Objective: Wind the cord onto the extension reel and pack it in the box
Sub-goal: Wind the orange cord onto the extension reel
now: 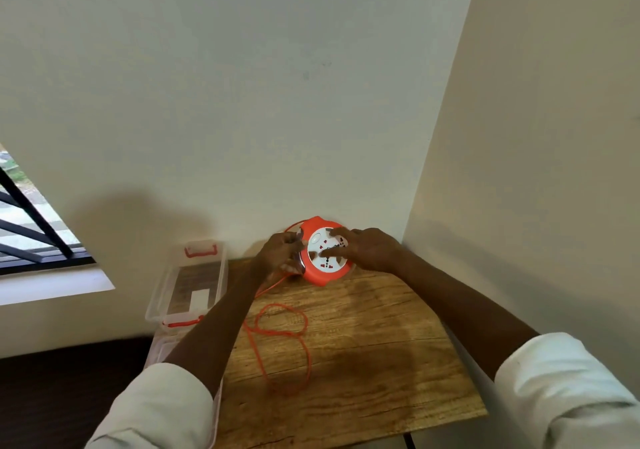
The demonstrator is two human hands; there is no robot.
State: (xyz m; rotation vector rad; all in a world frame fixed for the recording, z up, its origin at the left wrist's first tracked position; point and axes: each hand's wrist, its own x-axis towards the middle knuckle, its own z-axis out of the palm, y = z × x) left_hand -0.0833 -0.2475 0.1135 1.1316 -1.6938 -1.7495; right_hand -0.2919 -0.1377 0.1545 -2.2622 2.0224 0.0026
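An orange extension reel [323, 273] with a white socket face stands tilted at the back of the wooden table [363, 362], near the wall. My right hand [367, 247] lies over its white face, fingers pressing on the sockets. My left hand [282, 253] is at the reel's left edge, fingers curled round the orange cord [287, 337] where it leaves the reel. The loose cord runs down from that hand and lies in loops on the middle of the table. A clear plastic box [187, 286] with red clips sits open at the table's left side.
The table fits into a corner, with walls behind and to the right. A window [31, 227] with dark bars is at the far left. What looks like the box's clear lid [157, 344] lies below the box, along the table's left edge.
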